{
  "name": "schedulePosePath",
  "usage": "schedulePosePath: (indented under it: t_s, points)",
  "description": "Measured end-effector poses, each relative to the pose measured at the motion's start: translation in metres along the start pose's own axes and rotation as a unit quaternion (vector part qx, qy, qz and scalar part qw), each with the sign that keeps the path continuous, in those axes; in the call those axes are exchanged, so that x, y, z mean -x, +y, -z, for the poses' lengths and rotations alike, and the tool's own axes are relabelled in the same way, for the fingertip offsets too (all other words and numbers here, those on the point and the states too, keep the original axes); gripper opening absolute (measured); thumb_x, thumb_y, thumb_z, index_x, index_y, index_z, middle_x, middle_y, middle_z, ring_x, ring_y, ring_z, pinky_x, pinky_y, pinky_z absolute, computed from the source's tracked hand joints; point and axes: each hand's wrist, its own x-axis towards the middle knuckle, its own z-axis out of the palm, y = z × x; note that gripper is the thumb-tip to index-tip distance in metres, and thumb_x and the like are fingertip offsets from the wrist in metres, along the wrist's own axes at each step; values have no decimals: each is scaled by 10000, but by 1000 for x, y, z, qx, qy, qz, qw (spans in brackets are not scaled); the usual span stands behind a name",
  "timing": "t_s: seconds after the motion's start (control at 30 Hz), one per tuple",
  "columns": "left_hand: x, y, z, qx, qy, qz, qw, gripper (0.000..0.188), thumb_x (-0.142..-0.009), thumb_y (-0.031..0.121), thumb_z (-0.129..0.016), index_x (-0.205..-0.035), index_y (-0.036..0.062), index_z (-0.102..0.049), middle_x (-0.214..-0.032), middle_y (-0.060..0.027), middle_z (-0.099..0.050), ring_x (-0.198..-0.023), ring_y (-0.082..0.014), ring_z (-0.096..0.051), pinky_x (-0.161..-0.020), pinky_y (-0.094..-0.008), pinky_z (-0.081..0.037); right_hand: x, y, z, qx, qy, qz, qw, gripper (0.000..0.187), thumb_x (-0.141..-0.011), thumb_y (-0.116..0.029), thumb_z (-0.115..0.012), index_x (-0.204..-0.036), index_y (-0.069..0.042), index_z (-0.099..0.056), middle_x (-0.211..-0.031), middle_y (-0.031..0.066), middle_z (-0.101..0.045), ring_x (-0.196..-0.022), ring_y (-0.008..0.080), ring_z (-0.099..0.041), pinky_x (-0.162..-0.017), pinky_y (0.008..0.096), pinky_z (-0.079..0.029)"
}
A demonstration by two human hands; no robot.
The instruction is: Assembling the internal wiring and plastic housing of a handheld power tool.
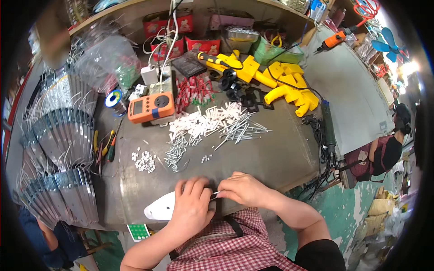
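At the front edge of the table lies a smooth white tapered piece (158,207) with small dark holes, its narrow end pointing left. My left hand (191,203) is closed over its right part, fingers curled across the top, so that part is hidden. Right beside it, my right hand (244,190) pinches a thin, dark and silvery piece (214,195) at the white piece's right end. Its kind is too small to make out. Behind my hands lie small white rings (144,162), short screws (176,154), long screws (242,130) and white plastic bits (199,125).
Stacked flat metal pieces with wires (58,144) fill the left side. Pliers (107,143), a solder spool (116,101) and an orange meter (151,107) stand nearby. Yellow handle-shaped parts (289,88) lie at the back right, cables (323,149) along the right edge. Another person (393,144) sits at right.
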Motion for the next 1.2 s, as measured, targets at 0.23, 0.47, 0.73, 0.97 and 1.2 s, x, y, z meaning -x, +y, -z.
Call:
schedulePosePath:
  t_s: [0.23, 0.47, 0.73, 0.97, 1.2]
  points:
    - [-16, -9, -16, 175, 78, 24, 981, 169, -643, 55, -722, -804, 96, -691, -1012, -46, -633, -1052, -293, -524, -896, -431, -403, -65, 125, 88, 179, 243, -237, 923, 230, -801, -214, -679, -885, -27, -575, -873, 159, -589, -864, 353, -591, -734, 424, -473]
    - [-24, -7, 0, 113, 19, 55, 992, 151, -709, 29, -705, -836, 110, -694, -798, -30, -658, -942, -223, -591, -1052, -494, -291, -86, 150, 107, 410, 118, -290, 857, 376, -698, -143, -718, -991, -24, -515, -961, 154, -618, -894, 316, -625, -733, 442, -507]
    - [-34, -8, -16, 205, 52, 51, 976, 111, -738, 21, -661, -844, 42, -635, -781, -56, -614, -829, -225, -609, -1090, -551, -218, 19, 36, 32, 63, 68, -113, 989, 584, -682, -18, -679, -1228, -18, -474, -1071, 163, -562, -1003, 348, -519, -911, 403, -420]
    - [-28, -10, -9, 146, 53, 62, 986, 254, -714, 140, -685, -931, 38, -602, -1050, -103, -584, -1054, -294, -530, -1067, -564, -234, 28, 6, -13, -433, 140, -186, 871, 713, -774, -50, -718, -1377, -34, -338, -1149, 154, -582, -1079, 174, -545, -910, 345, -452]
    - [-12, -7, -16, 51, -14, 18, 998, 744, -556, 196, -798, -1202, 41, -464, -1283, -203, -399, -1152, -407, -422, -954, -542, -344, 15, -12, -25, -315, 64, -255, 912, 809, -769, -209, -763, -1404, -56, -288, -1093, 184, -608, -884, 242, -667, -761, 344, -527]
